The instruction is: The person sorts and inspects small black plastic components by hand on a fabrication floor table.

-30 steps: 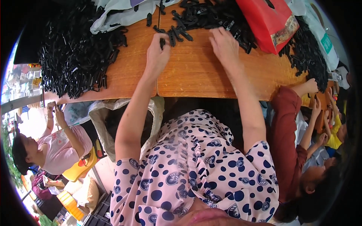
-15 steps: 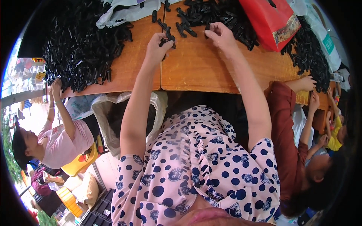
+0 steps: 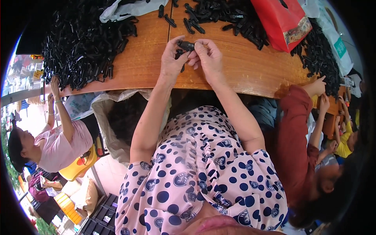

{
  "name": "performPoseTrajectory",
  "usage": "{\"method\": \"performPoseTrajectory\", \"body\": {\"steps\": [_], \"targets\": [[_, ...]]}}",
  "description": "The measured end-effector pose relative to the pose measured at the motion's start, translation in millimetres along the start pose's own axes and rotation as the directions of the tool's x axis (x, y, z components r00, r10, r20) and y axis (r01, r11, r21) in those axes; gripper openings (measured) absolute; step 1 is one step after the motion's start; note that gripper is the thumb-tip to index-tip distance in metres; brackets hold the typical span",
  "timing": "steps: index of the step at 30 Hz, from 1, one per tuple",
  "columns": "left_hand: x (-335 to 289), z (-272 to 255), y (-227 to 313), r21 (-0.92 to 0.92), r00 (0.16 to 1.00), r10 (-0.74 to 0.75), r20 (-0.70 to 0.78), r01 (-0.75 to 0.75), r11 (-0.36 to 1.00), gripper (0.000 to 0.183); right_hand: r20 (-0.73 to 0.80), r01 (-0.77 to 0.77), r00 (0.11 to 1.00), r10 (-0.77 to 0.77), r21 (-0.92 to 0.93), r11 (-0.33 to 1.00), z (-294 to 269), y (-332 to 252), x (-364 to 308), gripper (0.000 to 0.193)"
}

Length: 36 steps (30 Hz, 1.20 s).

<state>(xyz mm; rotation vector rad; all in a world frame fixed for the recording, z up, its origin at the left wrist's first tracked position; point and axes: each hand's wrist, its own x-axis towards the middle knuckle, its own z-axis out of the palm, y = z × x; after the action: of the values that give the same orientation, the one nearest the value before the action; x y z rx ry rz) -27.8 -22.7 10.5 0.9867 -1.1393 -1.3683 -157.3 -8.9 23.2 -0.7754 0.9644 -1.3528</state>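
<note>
My left hand [image 3: 171,62] and my right hand [image 3: 208,58] meet over the table, both closed on a small elongated black plastic part [image 3: 185,45]. The left fingers carry its left end, while the right thumb and fingertips pinch its right end. More black pieces show in my left hand below that part, partly hidden by the thumb. Beyond my hands, a few loose black parts [image 3: 194,26] lie on the brown wooden table [image 3: 243,70].
A large heap of black parts [image 3: 84,47] covers the table's left; another heap [image 3: 219,11] lies at the back. A red bag [image 3: 280,23] stands far right. An open woven sack [image 3: 107,129] hangs below the edge. Co-workers sit left [image 3: 64,141] and right [image 3: 295,149].
My right hand has moved left and nearer to me, joining my left hand. Both hands now grip one black part between them. The left hand has shifted slightly right and nearer.
</note>
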Motion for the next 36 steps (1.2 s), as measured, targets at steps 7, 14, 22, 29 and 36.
{"method": "performPoseTrajectory", "body": {"steps": [7,14,22,29,36], "targets": [[-6,10,4,-0.055,0.988,-0.104,-0.117,0.098,0.994,0.039,0.006,0.306,0.943,-0.334,-0.412,0.858,4,16,-7,0.016],[-15,18,12,0.077,0.972,-0.149,-0.179,0.165,0.983,0.034,0.044,0.470,0.836,-0.547,-0.571,0.673,1,24,-6,0.016],[-16,3,3,-0.073,0.982,-0.038,-0.183,0.025,0.997,0.025,0.046,0.127,0.992,-0.120,-0.258,0.958,8,19,-13,0.012],[-29,-16,19,0.057,0.971,-0.071,-0.228,0.086,0.995,0.020,0.138,0.319,0.944,-0.299,-0.607,0.728,9,18,-15,0.020],[-48,-44,28,0.013,0.960,-0.032,-0.277,0.037,0.999,0.018,0.275,0.159,0.961,-0.008,-0.531,0.832,25,31,-24,0.022]]}}
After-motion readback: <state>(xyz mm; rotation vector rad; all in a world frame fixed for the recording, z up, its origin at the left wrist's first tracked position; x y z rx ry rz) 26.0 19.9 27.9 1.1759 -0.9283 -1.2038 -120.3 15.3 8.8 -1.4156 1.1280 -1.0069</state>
